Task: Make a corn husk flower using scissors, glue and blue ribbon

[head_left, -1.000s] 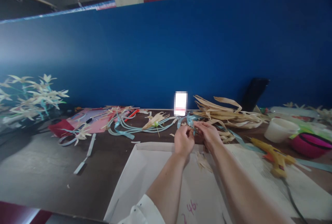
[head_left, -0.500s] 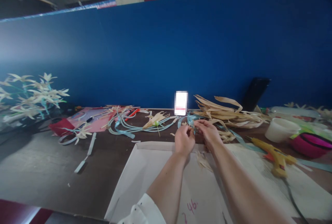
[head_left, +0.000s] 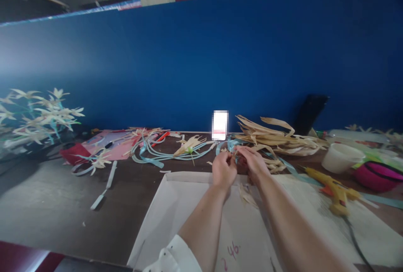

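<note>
My left hand [head_left: 223, 169] and my right hand [head_left: 253, 163] meet above the far edge of a white paper sheet [head_left: 185, 209]. Both are pinched, fingertips together, on a small piece made of light blue ribbon [head_left: 231, 144] and dried husk strips. The piece is mostly hidden by my fingers. Small husk scraps [head_left: 247, 196] lie on the paper just under my right wrist.
A pile of dried husks [head_left: 277, 137] lies behind my hands. A yellow glue gun [head_left: 333, 190], a white cup [head_left: 338, 157] and a pink bowl [head_left: 378, 175] sit at right. Blue ribbon loops [head_left: 157, 152], a husk flower [head_left: 189, 146], pink card [head_left: 107, 146] and a flower bunch [head_left: 37, 116] are left.
My hands have stayed in place; the fingers shifted only slightly on the ribbon piece. The view has barely moved.
</note>
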`<state>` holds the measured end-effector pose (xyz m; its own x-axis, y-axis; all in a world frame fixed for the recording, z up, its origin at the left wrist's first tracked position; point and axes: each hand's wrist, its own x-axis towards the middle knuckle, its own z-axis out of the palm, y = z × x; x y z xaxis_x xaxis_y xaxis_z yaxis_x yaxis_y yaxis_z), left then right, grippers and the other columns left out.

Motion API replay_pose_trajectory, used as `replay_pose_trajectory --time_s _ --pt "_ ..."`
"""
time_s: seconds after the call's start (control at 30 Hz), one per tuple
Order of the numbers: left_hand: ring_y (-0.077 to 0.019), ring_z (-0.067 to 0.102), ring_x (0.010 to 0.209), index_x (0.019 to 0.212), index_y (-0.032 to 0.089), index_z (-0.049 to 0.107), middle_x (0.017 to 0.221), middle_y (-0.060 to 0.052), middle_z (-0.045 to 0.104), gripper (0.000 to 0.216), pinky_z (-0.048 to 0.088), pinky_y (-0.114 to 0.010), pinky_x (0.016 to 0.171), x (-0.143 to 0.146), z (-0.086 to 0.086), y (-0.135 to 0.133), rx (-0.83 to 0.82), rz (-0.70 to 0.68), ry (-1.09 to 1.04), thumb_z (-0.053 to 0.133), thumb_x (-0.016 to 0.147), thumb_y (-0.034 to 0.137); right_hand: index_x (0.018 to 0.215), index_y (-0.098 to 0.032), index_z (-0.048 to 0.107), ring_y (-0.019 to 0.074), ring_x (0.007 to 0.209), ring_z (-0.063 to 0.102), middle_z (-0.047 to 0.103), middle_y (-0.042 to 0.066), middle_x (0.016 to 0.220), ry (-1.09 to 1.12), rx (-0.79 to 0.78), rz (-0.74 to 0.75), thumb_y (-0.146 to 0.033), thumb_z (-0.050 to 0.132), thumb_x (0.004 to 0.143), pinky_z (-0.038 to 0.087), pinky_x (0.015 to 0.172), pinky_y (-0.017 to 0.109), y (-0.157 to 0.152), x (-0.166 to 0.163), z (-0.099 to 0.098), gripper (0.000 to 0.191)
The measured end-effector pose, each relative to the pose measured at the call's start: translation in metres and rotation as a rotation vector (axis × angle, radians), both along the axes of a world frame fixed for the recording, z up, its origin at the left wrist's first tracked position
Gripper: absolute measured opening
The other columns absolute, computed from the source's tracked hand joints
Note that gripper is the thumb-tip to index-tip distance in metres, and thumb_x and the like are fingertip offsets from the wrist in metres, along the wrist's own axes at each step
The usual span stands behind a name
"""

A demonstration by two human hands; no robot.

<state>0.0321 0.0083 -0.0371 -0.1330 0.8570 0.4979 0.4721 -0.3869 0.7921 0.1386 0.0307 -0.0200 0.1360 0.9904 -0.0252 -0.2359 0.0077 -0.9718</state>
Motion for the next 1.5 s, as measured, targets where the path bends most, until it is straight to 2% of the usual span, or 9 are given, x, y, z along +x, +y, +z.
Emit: replay_pose_trajectory --time_s 0.13,0.27,0.37,0.47,0.57,0.63,0.87,1.1,1.5 --pt "-0.0135 0.054 0.068 0.072 0.017 0.061 0.072 -0.002 0.062 0.011 0.039 -0.024 0.064 -0.0001 -0.0006 0.0003 0.006 0.0 0.007 0.053 0.08 0.02 0.075 -0.018 0.069 0.0091 0.038 0.036 0.058 0.001 0.055 -0.014 -0.034 -0.004 -0.05 0.07 0.061 0.019 0.035 0.025 0.0012 0.0002 0.0018 0.035" --pt "-0.0139 0.055 0.07 0.074 0.018 0.062 0.074 -0.003 0.063 0.011 0.04 -0.025 0.066 0.0002 -0.0008 -0.0001 0.015 -0.009 -0.008 0.052 0.08 0.019 0.076 -0.019 0.068 0.0096 0.04 0.041 0.065 0.006 0.07 0.011 -0.084 0.004 -0.062 0.06 0.068 0.02 0.034 0.024 0.0038 0.0016 0.0027 0.045" --pt "-0.0138 0.055 0.069 0.074 0.017 0.062 0.073 -0.003 0.063 0.011 0.04 -0.025 0.065 0.0001 -0.0006 -0.0001 0.001 -0.002 -0.022 0.053 0.08 0.02 0.079 -0.02 0.068 0.011 0.042 0.044 0.067 0.007 0.075 0.01 -0.081 -0.022 -0.061 0.062 0.067 0.023 0.034 0.025 0.004 0.0024 0.002 0.043" --pt "-0.0137 0.055 0.068 0.074 0.017 0.062 0.072 -0.002 0.063 0.012 0.04 -0.025 0.065 -0.0007 0.0006 -0.0004 -0.028 0.008 -0.035 0.054 0.08 0.022 0.076 -0.019 0.067 0.0117 0.04 0.043 0.064 0.005 0.064 -0.017 -0.041 -0.022 -0.054 0.069 0.062 0.024 0.035 0.026 0.002 0.0025 0.0009 0.037" --pt "-0.0134 0.055 0.067 0.074 0.017 0.062 0.072 -0.002 0.062 0.012 0.039 -0.024 0.064 -0.0019 0.0022 -0.0007 -0.054 0.01 -0.05 0.054 0.08 0.024 0.068 -0.019 0.064 0.0109 0.036 0.039 0.053 0.0 0.046 -0.027 -0.036 0.011 -0.05 0.073 0.058 0.023 0.035 0.026 -0.0001 0.0023 0.0004 0.033" --pt "-0.0132 0.054 0.067 0.074 0.017 0.062 0.071 -0.002 0.062 0.012 0.039 -0.024 0.064 -0.0023 0.0024 -0.0005 -0.064 0.003 -0.059 0.054 0.08 0.024 0.065 -0.019 0.063 0.0098 0.035 0.036 0.047 -0.003 0.041 -0.018 -0.036 0.024 -0.048 0.075 0.055 0.022 0.035 0.025 -0.0005 0.0024 0.0006 0.033" --pt "-0.0128 0.055 0.069 0.075 0.017 0.062 0.073 -0.002 0.062 0.014 0.039 -0.024 0.066 -0.0021 -0.0012 0.002 -0.067 -0.004 -0.096 0.051 0.081 0.023 0.068 -0.018 0.062 0.0069 0.035 0.033 0.048 -0.004 0.044 0.013 -0.03 0.05 -0.046 0.078 0.051 0.019 0.035 0.023 0.0001 0.0023 0.0018 0.037" --pt "-0.0133 0.055 0.07 0.074 0.017 0.062 0.074 -0.002 0.062 0.014 0.04 -0.024 0.066 -0.0031 -0.0003 0.0009 -0.068 -0.027 -0.083 0.052 0.081 0.026 0.065 -0.018 0.059 0.0055 0.035 0.03 0.043 -0.006 0.042 0.016 -0.04 0.069 -0.043 0.078 0.053 0.015 0.035 0.021 -0.0014 0.0006 0.0032 0.033" --pt "-0.0126 0.054 0.068 0.074 0.017 0.062 0.073 -0.002 0.062 0.014 0.039 -0.023 0.064 -0.0024 0.0002 0.0007 -0.056 -0.042 -0.035 0.052 0.081 0.025 0.066 -0.018 0.059 0.0057 0.034 0.03 0.042 -0.007 0.04 0.023 -0.031 0.059 -0.042 0.078 0.051 0.016 0.036 0.022 0.0016 0.0011 -0.0013 0.034"
